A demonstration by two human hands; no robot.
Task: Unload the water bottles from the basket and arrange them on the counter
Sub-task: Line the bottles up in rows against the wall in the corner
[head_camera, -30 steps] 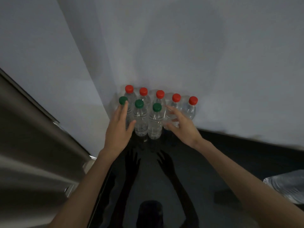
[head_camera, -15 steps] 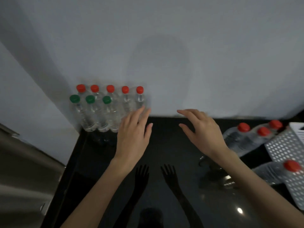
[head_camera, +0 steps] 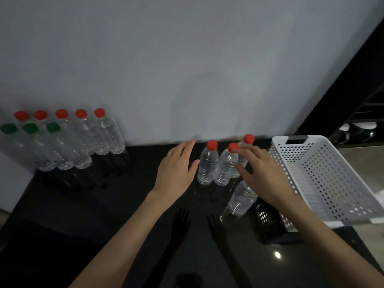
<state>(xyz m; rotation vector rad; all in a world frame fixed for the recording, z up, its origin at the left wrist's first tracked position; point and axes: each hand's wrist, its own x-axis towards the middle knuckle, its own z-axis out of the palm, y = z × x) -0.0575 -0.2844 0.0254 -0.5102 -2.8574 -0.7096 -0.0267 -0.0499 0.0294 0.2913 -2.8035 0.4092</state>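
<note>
Three red-capped water bottles stand upright in a cluster on the black counter beside the white perforated basket. A fourth bottle stands nearer me, its top hidden under my right wrist. My right hand hovers over the cluster with fingers spread, fingertips at the middle bottle's cap. To the left of the cluster my left hand is open, thumb near the leftmost bottle. At the far left stand two rows of bottles against the wall: red caps behind, green caps in front.
The white wall runs along the counter's back edge. The basket sits tilted at the right, over a lighter surface. A dark opening with shelves shows at the upper right. Bare black counter lies between the two bottle groups.
My view has swung right, away from the arranged rows. Both hands have travelled right from the rows to the cluster of bottles beside the basket, which is now fully in view.
</note>
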